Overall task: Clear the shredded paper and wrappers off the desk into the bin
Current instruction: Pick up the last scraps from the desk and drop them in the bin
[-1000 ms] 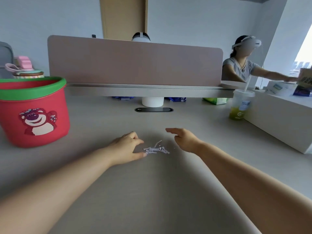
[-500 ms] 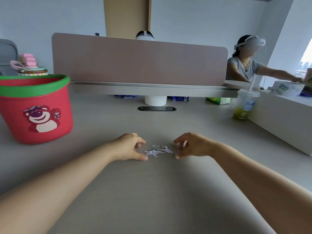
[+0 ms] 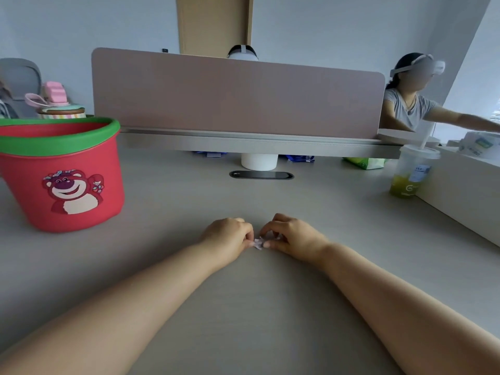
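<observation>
Fingertips of both my hands meet at the centre of the frame, pinching a small clump of shredded paper (image 3: 259, 242) against the desk (image 3: 243, 307). My left hand (image 3: 228, 237) comes in from the lower left with its fingers curled down over the left side of the scraps, and my right hand (image 3: 290, 236) comes in from the lower right, curled the same way over the right side, so both are closed on the same little pile and only a few pale strips show between them. At the left edge of the frame stands the red bin (image 3: 62, 171) with a green rim and a bear printed on its side, well apart from my hands. Across the upper middle runs a pinkish divider panel (image 3: 238, 93). At the right edge a plastic cup (image 3: 411, 174) with a straw and some yellow-green drink stands beside a white box (image 3: 465, 190).
</observation>
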Demonstrator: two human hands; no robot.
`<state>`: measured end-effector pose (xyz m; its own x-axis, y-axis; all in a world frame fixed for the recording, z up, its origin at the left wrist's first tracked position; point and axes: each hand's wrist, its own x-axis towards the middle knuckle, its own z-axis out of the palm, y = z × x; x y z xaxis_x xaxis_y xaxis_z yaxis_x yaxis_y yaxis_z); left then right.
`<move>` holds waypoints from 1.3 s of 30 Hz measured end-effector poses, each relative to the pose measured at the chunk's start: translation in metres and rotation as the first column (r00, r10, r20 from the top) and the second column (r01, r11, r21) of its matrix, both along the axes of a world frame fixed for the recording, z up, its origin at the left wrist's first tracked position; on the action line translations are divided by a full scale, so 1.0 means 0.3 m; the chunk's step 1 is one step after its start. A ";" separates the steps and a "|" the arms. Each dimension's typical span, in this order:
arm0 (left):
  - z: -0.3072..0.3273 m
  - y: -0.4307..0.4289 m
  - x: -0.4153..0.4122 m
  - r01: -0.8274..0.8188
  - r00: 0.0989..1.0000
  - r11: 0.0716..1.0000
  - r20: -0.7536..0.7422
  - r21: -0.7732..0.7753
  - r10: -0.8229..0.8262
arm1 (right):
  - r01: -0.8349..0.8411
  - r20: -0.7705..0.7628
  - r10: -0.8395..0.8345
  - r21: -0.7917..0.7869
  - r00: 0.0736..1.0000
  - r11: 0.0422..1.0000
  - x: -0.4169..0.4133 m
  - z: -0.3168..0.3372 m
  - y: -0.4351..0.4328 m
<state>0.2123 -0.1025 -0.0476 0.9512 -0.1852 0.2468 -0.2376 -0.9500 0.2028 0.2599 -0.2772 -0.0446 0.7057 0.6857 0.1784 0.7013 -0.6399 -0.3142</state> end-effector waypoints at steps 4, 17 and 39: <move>-0.006 0.003 -0.002 -0.001 1.000 1.000 -0.010 0.026 0.001 | -0.064 -0.010 0.065 0.052 0.998 0.997 -0.021 0.002 -0.006; -0.006 0.008 -0.037 0.032 0.998 0.998 -0.054 0.049 -0.029 | 0.039 0.036 -0.039 0.001 0.999 0.999 -0.057 -0.007 0.052; 0.433 0.555 -0.208 -0.383 0.840 0.908 0.346 -0.169 0.419 | -0.171 0.110 0.131 0.636 0.985 0.752 -0.032 0.383 0.720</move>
